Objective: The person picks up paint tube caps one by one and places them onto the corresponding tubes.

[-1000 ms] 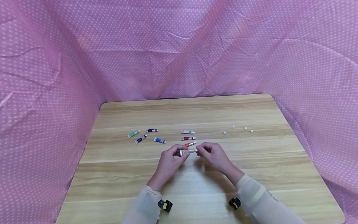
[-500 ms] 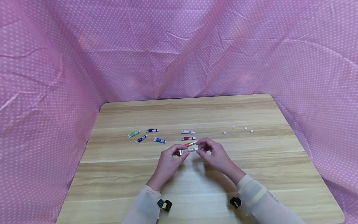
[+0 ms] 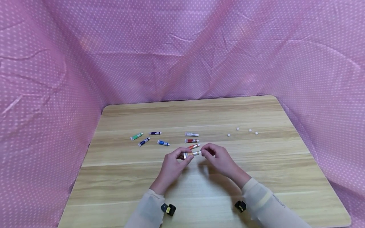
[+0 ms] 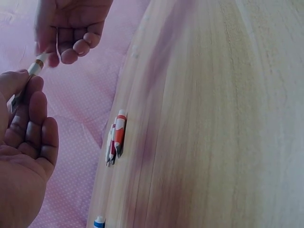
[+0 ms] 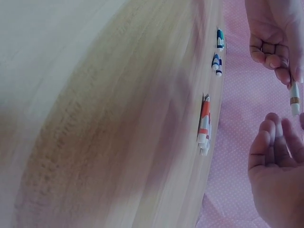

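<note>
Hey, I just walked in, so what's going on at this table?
A person's left hand holds a yellowish-brown tube, apparently paint, and the right hand is at its white end, though whether it's pinching isn't clear. On the table lie a white tube, a red tube and an orange tube, with a green tube, a purple tube, a dark blue tube and a blue tube to their left. Four small white caps sit to the right.

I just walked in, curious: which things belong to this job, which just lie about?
In use: gold-banded tube; left hand holding it; right hand at its white end.
Lying about, though possibly related: green tube; purple tube; navy tube; blue tube; white tube; red tube; orange tube; four small white pieces.
</note>
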The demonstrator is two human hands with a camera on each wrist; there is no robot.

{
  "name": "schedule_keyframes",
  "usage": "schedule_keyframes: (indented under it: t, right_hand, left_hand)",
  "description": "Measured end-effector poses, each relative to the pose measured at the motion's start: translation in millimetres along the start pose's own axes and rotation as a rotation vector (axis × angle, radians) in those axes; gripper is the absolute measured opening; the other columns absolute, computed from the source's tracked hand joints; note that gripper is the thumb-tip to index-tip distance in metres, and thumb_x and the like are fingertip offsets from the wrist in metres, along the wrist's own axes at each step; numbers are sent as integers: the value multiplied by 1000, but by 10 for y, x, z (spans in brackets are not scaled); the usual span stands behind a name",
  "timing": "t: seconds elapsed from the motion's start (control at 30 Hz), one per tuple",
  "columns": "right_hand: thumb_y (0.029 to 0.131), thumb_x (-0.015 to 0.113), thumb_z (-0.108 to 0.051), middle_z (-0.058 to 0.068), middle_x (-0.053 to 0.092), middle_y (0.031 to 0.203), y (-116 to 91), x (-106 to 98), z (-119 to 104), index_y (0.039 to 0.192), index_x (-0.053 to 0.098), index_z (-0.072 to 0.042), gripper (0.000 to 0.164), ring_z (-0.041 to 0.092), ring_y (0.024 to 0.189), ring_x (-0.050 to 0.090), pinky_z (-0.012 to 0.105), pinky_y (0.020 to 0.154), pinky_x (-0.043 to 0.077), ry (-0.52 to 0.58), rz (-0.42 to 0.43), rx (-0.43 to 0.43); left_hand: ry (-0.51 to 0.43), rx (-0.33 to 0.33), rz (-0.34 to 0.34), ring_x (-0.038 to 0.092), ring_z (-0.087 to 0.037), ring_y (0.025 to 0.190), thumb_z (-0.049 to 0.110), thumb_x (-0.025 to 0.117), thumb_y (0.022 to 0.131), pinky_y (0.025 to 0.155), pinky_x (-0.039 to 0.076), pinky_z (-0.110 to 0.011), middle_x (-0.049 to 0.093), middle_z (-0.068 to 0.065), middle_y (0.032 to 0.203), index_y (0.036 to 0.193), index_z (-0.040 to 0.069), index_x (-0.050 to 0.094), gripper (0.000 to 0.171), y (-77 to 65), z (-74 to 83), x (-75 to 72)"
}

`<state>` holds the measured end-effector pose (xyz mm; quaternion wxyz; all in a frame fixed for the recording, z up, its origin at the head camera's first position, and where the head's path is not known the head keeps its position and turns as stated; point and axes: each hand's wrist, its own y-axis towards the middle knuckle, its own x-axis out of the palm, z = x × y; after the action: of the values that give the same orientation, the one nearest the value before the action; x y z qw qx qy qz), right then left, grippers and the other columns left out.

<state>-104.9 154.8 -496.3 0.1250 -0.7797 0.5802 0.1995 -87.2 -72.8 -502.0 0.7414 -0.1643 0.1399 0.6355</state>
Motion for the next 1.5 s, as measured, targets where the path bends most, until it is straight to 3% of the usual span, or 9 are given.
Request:
schedule_keyframes:
  t: [0.13, 0.33, 0.57, 0.73, 0.97, 1.17, 1.37, 1.5]
  right_hand:
    - [100, 77, -9, 4, 76, 96, -14, -5, -4, 118, 73, -7, 19, 9, 86, 65, 27, 80, 57, 18, 16, -9]
    - [100, 77, -9, 7, 79, 95, -26, -10, -30, 107, 77, -11, 7, 6, 83, 64, 24, 75, 55, -29, 42, -41]
    - [104, 71, -10, 7, 79, 96, -42, -10, -26, 105, 76, -8, 6, 14, 87, 70, 23, 78, 57, 0, 11, 19]
    - [106, 68, -11, 10, 79, 96, -50, -1, 27, 105, 76, -7, 9, 14, 89, 70, 24, 80, 57, -3, -8, 49]
    - [107, 68, -15, 15, 78, 98, -65, 11, 108, 106, 75, -8, 10, 19, 87, 68, 23, 77, 53, -50, -40, 94]
    - [106, 71, -20, 5, 77, 98, -37, -12, 149, 111, 76, -10, 12, 10, 86, 63, 25, 79, 53, -137, -25, 153]
    - [105, 71, -15, 6, 76, 100, -8, -173, 168, 125, 73, -4, 23, 14, 90, 67, 26, 82, 55, -144, 35, 182]
    - [105, 70, -13, 10, 76, 103, -1, -300, 175, 125, 73, -1, 23, 15, 92, 67, 25, 83, 54, -119, 52, 172]
  left_hand:
    - [-4, -11, -1, 67, -14, 94, 29, 80, 100, 74, 53, -23, 77, 0, 103, 118, 24, 77, 19, -1, -9, 6]
    - [-17, -14, -13, 66, -14, 93, 31, 80, 100, 73, 52, -24, 76, 3, 100, 117, 25, 78, 18, 3, 4, 19]
    - [13, 25, -18, 66, -13, 95, 29, 84, 97, 75, 53, -25, 79, 9, 108, 110, 28, 77, 15, 4, 4, 44]
    - [101, 53, -35, 65, -11, 92, 32, 84, 97, 72, 53, -24, 77, 12, 102, 108, 31, 77, 14, 9, 0, 66]
    - [287, 91, -99, 73, -10, 95, 28, 79, 101, 86, 61, -32, 80, 6, 110, 122, 22, 69, 24, 70, 2, 112]
    - [368, 113, -93, 58, -8, 85, 32, 81, 99, 75, 50, -25, 68, 6, 106, 110, 25, 73, 16, 206, -114, 185]
    - [425, 61, -72, 54, -11, 85, 34, 85, 96, 75, 47, -28, 60, 3, 107, 105, 25, 76, 15, 370, -253, 231]
    - [491, 29, -95, 53, -11, 84, 35, 85, 96, 77, 47, -30, 61, 4, 102, 104, 25, 76, 16, 438, -304, 251]
